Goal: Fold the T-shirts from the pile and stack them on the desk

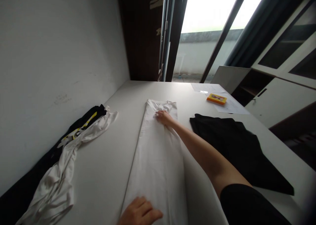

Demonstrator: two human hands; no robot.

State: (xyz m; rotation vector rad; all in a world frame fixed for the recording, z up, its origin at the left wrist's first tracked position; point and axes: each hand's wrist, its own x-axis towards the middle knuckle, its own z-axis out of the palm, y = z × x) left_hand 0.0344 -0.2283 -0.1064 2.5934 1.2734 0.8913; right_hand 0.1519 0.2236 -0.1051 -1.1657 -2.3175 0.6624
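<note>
1. Along the left wall, on the tabletop [106, 159], lies a crumpled heap of clothes [66, 152]: a white piece on top and a black piece with yellow marks under it. It is well apart from the hands and does not stand in the way.

2. At the middle of the tabletop lies the white garment [155, 159], folded into a long narrow strip that runs away from the person. It looks thin, soft and light. I judge that it will bend and wrinkle easily and may slide on the smooth surface, so it is better held at its ends or edges, with the cloth kept flat.

3. The left hand [139, 213] rests flat on the near end of the white garment, at its left edge. Its grip is not closed; the fingers lie spread on the cloth and press it down.

4. The right hand [163, 117] is stretched out to the far end of the white garment, near the collar part. The fingers touch the cloth there, and the cloth is bunched a little around them. Whether they pinch it or only press it, I cannot tell.

5. Just right of the arm lies a black garment [237, 146], spread loosely and close to the white strip, but not touching it as far as I can see.

6. Farther right, near the window, a small orange box [216, 98] sits on some papers [229, 105], well apart from the work.
</note>
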